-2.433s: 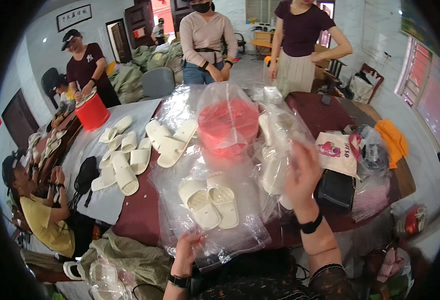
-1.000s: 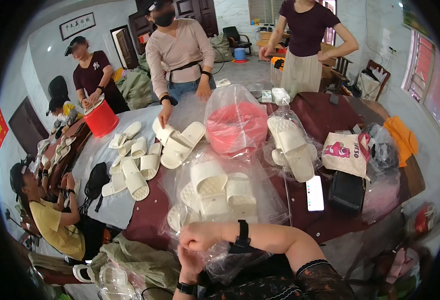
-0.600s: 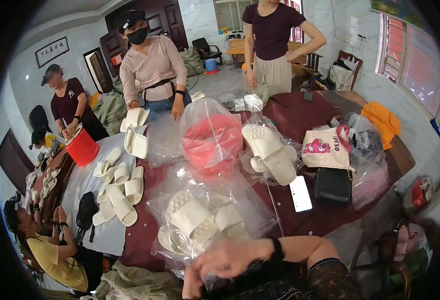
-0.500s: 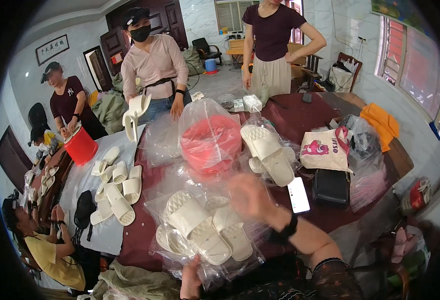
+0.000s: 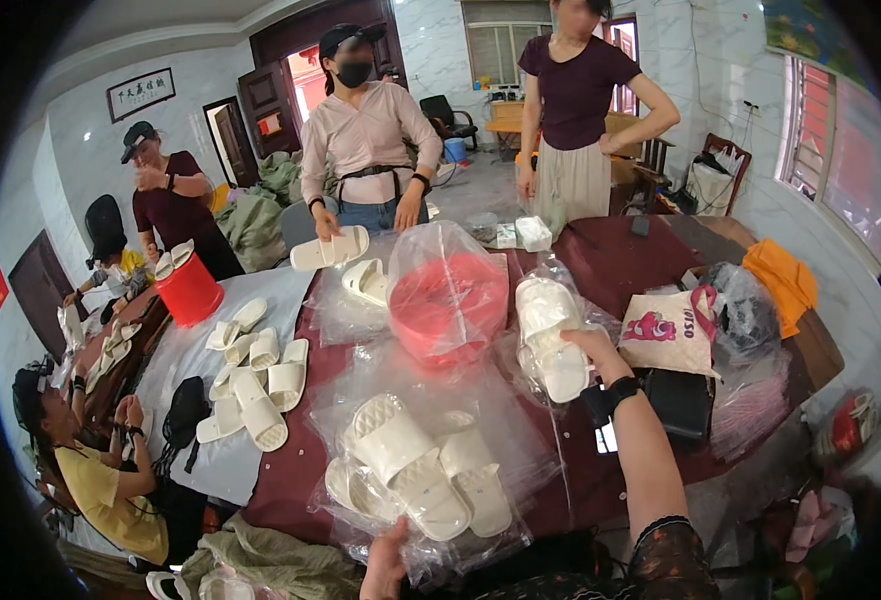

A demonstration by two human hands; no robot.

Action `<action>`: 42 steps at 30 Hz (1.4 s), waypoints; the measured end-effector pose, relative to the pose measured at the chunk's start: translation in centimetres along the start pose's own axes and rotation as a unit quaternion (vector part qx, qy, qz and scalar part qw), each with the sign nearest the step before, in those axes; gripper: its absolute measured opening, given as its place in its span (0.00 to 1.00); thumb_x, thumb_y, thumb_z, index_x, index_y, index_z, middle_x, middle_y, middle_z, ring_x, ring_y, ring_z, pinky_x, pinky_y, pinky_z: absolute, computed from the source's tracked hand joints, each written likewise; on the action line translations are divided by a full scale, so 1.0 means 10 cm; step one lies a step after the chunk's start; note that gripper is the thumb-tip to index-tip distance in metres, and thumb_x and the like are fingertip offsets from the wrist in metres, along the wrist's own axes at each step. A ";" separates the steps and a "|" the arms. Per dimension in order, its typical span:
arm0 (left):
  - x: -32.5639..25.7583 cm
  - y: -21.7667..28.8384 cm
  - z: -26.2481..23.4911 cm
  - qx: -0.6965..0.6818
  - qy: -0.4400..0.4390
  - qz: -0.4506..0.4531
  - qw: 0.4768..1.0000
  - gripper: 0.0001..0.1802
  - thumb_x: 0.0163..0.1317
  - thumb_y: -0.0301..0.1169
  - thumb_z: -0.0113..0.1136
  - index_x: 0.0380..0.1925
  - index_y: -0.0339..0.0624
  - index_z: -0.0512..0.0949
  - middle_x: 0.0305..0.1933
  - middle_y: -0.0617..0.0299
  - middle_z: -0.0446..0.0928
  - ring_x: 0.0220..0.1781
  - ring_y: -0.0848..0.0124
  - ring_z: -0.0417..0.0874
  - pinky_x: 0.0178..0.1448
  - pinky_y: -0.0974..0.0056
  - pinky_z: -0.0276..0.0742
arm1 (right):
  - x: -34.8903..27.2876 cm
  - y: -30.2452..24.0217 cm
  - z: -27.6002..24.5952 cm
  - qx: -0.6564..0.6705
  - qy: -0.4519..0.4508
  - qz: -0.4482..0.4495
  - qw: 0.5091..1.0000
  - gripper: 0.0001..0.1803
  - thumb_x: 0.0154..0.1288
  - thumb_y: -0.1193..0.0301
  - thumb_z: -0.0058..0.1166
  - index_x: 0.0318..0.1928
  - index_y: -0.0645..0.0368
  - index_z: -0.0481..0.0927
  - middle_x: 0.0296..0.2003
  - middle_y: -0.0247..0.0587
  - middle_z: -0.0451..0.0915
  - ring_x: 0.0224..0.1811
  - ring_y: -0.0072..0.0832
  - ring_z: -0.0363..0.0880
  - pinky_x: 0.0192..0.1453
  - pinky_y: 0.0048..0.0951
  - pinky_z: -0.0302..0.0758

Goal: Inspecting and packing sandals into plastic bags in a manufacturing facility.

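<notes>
At the table's near edge, a clear plastic bag (image 5: 521,470) lies under and around several cream slippers (image 5: 391,435) with quilted insoles. My left hand (image 5: 386,565) is beside their lower left, one digit stretched up against the plastic; it looks open, its other fingers partly hidden. My right arm reaches forward to the right. There my right hand (image 5: 593,352) is closed on the right side of a cream slipper (image 5: 549,305), which lies with others in clear plastic. A red round container (image 5: 448,310) under clear plastic stands between the two groups of slippers.
To the right are a printed cloth pouch (image 5: 666,335), a black purse (image 5: 679,405) and a partly covered phone (image 5: 606,437). More slippers (image 5: 261,405) lie on a white sheet at left. Across the table, a masked person holds a slipper (image 5: 329,248); another person (image 5: 581,110) stands nearby.
My right hand has moved from above the near slippers to the slipper at right. The view has shifted. The masked person's slippers have come down toward the table.
</notes>
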State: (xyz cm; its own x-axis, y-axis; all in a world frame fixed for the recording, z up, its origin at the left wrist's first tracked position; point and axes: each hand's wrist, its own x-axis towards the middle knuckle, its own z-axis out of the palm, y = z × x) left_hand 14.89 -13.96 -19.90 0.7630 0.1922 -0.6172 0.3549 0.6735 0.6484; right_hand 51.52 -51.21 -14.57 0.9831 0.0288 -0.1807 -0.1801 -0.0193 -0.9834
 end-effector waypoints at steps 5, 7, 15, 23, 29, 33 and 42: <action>0.24 -0.06 -0.20 0.000 -0.009 -0.010 1.000 0.26 0.70 0.40 0.56 0.61 0.34 0.69 0.55 0.51 0.76 0.55 0.57 0.79 0.56 0.50 0.79 | -0.59 -0.43 0.32 0.207 -0.133 -0.013 0.969 0.18 0.68 0.62 0.57 0.48 0.65 0.82 0.42 0.37 0.84 0.42 0.21 0.82 0.41 0.26 0.79; 0.25 -0.12 -0.22 -0.010 -0.017 -0.018 1.000 0.26 0.71 0.40 0.56 0.61 0.35 0.69 0.56 0.51 0.75 0.56 0.58 0.78 0.57 0.50 0.78 | -0.95 -0.61 0.39 0.167 -0.159 -0.030 0.973 0.19 0.68 0.62 0.58 0.49 0.65 0.81 0.43 0.37 0.84 0.42 0.21 0.82 0.41 0.26 0.79; 0.09 -0.09 -0.11 -0.062 -0.108 0.054 0.991 0.37 0.73 0.55 0.40 0.68 0.34 0.60 0.65 0.47 0.69 0.64 0.49 0.72 0.65 0.43 0.70 | -2.05 -0.13 1.85 -0.108 -0.375 -0.114 0.914 0.23 0.67 0.58 0.60 0.50 0.66 0.78 0.42 0.43 0.83 0.43 0.26 0.81 0.46 0.32 0.76; -0.12 -0.20 -0.03 -0.100 -0.168 0.132 0.972 0.45 0.63 0.67 0.49 0.66 0.40 0.63 0.57 0.53 0.75 0.47 0.63 0.82 0.43 0.57 0.81 | -2.34 0.13 2.36 -0.226 -0.323 -0.188 0.899 0.26 0.63 0.55 0.61 0.45 0.68 0.72 0.40 0.61 0.80 0.44 0.53 0.81 0.44 0.44 0.74; -0.23 -0.06 0.25 0.111 0.070 0.064 0.989 0.29 0.60 0.33 0.69 0.58 0.38 0.68 0.53 0.52 0.78 0.52 0.62 0.81 0.52 0.58 0.79 | -2.24 0.20 2.04 -0.118 -0.437 -0.244 0.858 0.26 0.61 0.66 0.65 0.55 0.66 0.74 0.40 0.41 0.80 0.39 0.31 0.80 0.43 0.31 0.76; -0.10 -0.20 0.16 0.044 0.013 0.146 0.988 0.14 0.64 0.31 0.60 0.47 0.40 0.73 0.39 0.58 0.76 0.43 0.69 0.75 0.45 0.62 0.70 | -1.86 -0.04 1.41 -0.141 -0.327 -0.256 0.899 0.32 0.59 0.67 0.67 0.62 0.60 0.71 0.50 0.42 0.79 0.48 0.31 0.79 0.51 0.31 0.76; 0.06 -0.19 0.06 0.161 0.030 0.130 0.978 0.24 0.66 0.50 0.60 0.13 0.60 0.67 0.10 0.78 0.57 0.11 0.82 0.54 0.18 0.70 0.42 | -0.63 0.43 0.94 -0.602 0.082 -0.209 0.766 0.57 0.42 0.69 0.73 0.73 0.52 0.53 0.73 0.65 0.47 0.74 0.64 0.47 0.70 0.62 0.57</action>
State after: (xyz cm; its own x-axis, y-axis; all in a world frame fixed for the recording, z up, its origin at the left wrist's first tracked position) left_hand 15.05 -15.56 -21.24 0.8208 0.3751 -0.4307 0.3115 0.3380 0.8881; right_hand 44.30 -42.10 -17.78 0.9556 0.1599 0.2474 0.2141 -0.9539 -0.2105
